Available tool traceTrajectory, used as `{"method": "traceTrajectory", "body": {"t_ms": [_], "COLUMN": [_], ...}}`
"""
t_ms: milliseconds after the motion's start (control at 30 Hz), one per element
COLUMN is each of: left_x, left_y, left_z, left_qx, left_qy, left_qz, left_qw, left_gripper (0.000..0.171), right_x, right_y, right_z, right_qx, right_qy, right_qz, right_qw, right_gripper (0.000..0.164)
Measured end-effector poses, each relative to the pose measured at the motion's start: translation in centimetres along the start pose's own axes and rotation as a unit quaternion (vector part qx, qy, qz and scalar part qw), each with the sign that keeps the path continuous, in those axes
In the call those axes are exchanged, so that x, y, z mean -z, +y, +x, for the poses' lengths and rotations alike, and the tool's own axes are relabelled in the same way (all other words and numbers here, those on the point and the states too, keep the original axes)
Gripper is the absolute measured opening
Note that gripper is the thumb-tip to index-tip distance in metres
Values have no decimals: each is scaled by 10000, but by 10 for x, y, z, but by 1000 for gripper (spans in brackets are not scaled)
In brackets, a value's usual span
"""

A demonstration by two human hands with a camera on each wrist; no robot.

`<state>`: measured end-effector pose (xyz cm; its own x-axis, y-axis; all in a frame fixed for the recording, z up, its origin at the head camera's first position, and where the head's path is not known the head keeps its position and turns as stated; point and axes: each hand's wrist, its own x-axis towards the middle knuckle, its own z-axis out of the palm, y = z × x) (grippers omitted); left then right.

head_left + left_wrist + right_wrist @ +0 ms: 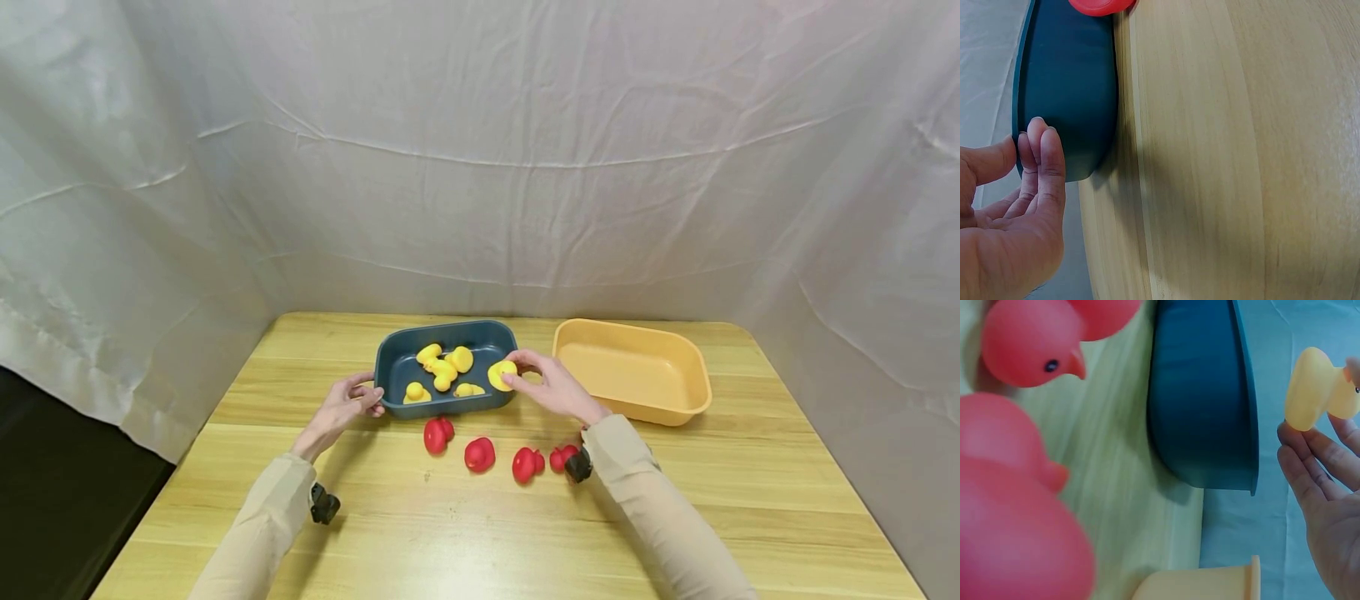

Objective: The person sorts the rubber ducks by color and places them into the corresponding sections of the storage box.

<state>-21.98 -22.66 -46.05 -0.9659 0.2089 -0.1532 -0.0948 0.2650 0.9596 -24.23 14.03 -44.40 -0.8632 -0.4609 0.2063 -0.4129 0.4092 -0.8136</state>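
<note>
My left hand (356, 397) pinches the left end of a dark blue bin (386, 367), thumb and fingertips at its rim in the left wrist view. In my right hand (553, 385) is a yellow rubber duck (501, 375), held by the fingers over the bin's right end. The right wrist view shows this duck (1310, 390) above the level of the bin's rim. Several other yellow rubber ducks (444, 372) lie inside the bin, some tipped over.
Several red rubber ducks (479, 454) lie in a loose row on the wooden table (450, 533), in front of the bin. The rightmost is partly covered by the right wrist camera (578, 466). To the right stands an orange bin (630, 367). A pale curtain (480, 167) hangs behind.
</note>
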Motion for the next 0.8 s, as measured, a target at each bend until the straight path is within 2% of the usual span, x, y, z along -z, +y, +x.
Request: {"method": "traceTrajectory", "body": {"t_ms": [300,600,800], "left_x": [-1,-1,0], "left_y": [1,1,1], "left_z": [0,1,1], "left_qx": [-5,-24,-36], "left_qy": [-6,-48,-42], "left_qz": [-8,-79,-64], "left_qw": [10000,10000,10000], "left_gripper": [59,58,58], "right_x": [6,10,13], "right_y": [-5,-3,-3], "right_z": [13,24,31], "right_qx": [56,-175,-168], "right_qy": [16,-137,-234], "right_qz": [-271,-84,-248], "right_qw": [9996,9997,9993], "right_gripper": [27,28,29]}}
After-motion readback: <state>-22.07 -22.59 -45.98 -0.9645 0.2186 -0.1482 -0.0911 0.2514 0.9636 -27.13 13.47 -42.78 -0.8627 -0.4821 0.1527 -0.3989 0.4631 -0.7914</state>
